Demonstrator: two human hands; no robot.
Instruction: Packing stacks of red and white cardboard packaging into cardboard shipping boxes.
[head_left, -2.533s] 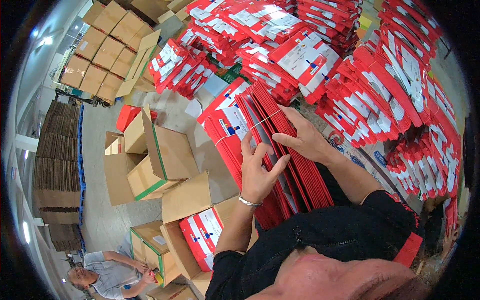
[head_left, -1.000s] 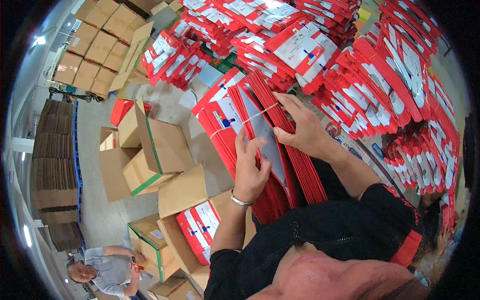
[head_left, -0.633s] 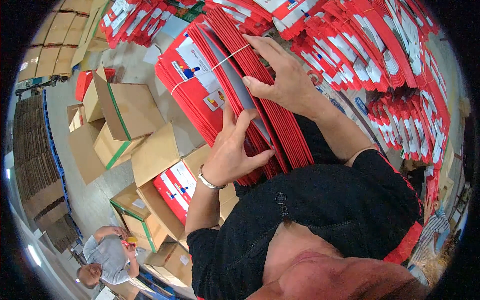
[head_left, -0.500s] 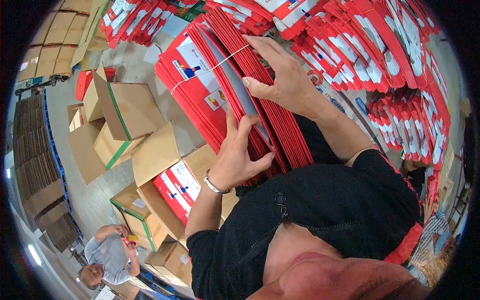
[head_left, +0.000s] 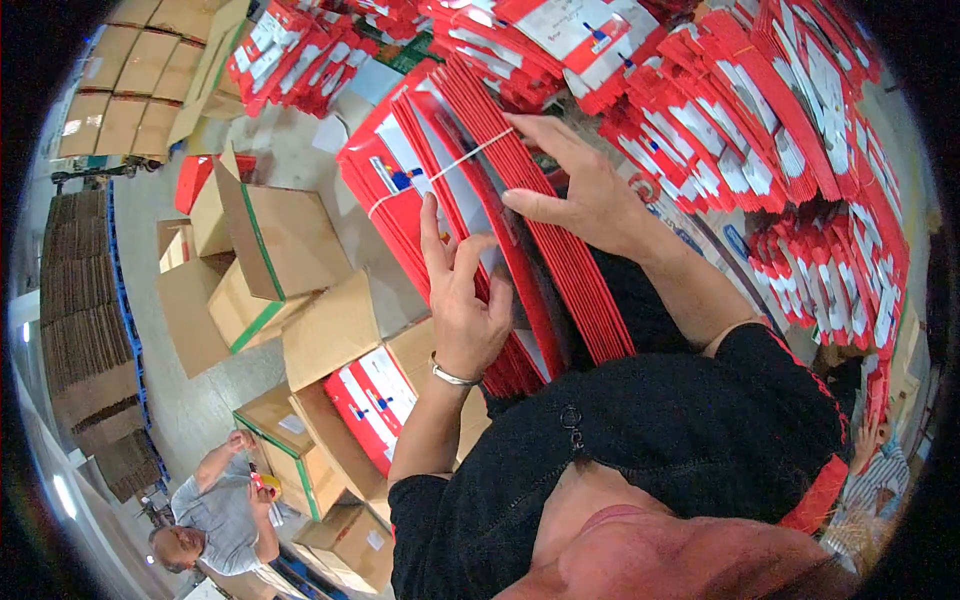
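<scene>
Red folder bundle (head_left: 470, 190), left hand (head_left: 462, 300) parting sheets, right hand (head_left: 585, 190) steadying

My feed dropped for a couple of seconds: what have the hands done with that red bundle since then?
The left hand slid up the bundle and now parts the red folders with its fingertips, opening a gap that shows a pale inner face. The right hand shifted little, fingers spread on the top edges by the band. The bundle is banded as before, and the boxes have not moved.
</scene>
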